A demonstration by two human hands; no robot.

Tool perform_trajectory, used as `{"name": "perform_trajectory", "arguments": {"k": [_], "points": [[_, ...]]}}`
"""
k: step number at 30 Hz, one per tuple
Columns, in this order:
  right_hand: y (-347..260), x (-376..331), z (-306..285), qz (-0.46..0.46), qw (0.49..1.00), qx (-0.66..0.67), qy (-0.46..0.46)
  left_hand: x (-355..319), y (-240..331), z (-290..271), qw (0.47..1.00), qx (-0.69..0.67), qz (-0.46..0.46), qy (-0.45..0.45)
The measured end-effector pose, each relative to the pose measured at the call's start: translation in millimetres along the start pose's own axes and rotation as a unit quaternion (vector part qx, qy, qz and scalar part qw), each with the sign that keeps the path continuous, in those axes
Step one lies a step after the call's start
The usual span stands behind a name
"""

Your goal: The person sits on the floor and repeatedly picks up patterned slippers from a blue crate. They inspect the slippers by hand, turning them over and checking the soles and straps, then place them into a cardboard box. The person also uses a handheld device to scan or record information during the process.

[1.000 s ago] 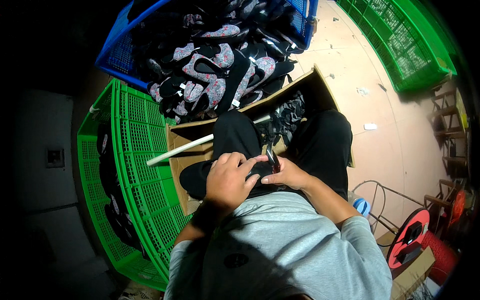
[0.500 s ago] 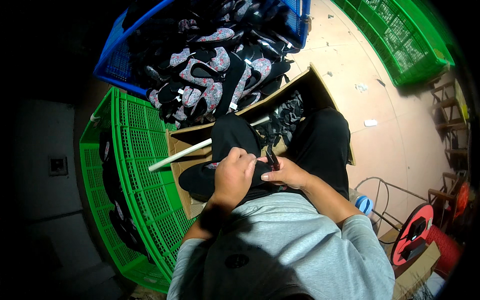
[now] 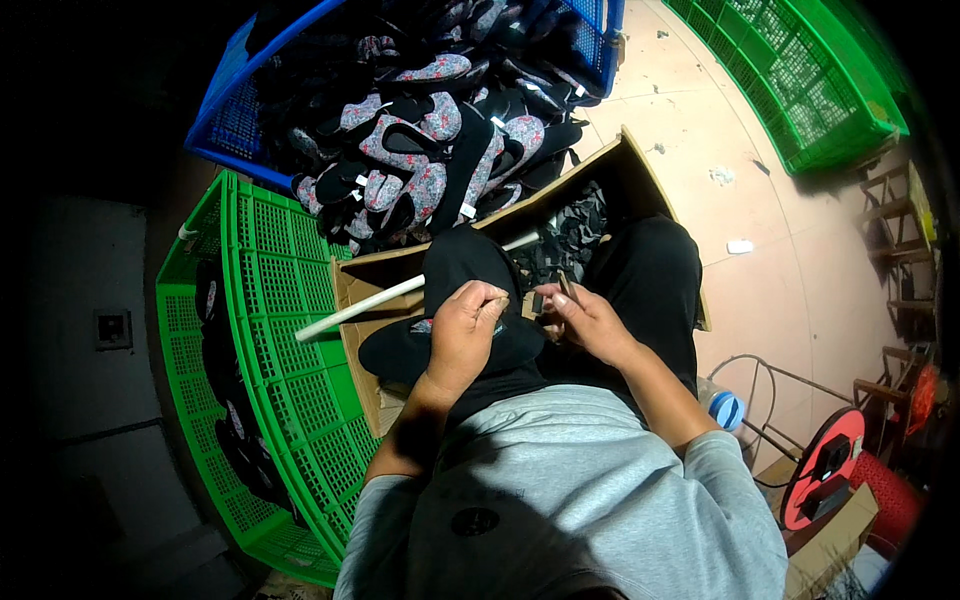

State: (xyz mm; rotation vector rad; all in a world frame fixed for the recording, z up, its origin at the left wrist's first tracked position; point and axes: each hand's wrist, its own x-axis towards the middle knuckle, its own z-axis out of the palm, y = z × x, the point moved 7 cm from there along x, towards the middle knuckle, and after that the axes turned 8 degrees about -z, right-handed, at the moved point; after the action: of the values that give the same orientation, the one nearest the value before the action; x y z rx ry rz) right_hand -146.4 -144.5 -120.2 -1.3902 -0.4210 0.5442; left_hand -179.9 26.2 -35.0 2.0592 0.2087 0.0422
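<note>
Two hands meet over my lap. My left hand (image 3: 462, 325) has curled its fingers closed on a black shoe piece (image 3: 440, 345) lying across my thigh; a second ago the palm lay flatter. My right hand (image 3: 588, 322) pinches a thin dark tool (image 3: 566, 288), tip pointing up and away, now set apart from the left. Its long axis runs toward the cardboard box (image 3: 640, 175).

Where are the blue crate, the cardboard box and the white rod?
blue crate (image 3: 232, 118), head view, left wall.
cardboard box (image 3: 352, 285), head view, left flap.
white rod (image 3: 360, 307), head view, middle of its length.
</note>
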Motion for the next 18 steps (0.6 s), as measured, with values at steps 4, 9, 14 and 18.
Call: {"name": "perform_trajectory", "arguments": {"k": [4, 9, 14, 18], "points": [[-28, -3, 10, -0.004, 0.997, -0.005, -0.073, 2, -8, 4, 1.000, -0.018, -0.003, -0.017], [-29, -3, 16, -0.026, 0.994, -0.059, -0.091, 3, -10, 7, 0.998, -0.043, -0.017, -0.031], [-30, -2, 16, -0.009, 0.984, -0.119, -0.130, 2, -14, 8, 0.998, -0.048, -0.024, -0.039], [-28, 1, 17, -0.003, 0.985, -0.126, -0.121, 1, -13, 10, 0.998, -0.038, -0.037, -0.044]]}}
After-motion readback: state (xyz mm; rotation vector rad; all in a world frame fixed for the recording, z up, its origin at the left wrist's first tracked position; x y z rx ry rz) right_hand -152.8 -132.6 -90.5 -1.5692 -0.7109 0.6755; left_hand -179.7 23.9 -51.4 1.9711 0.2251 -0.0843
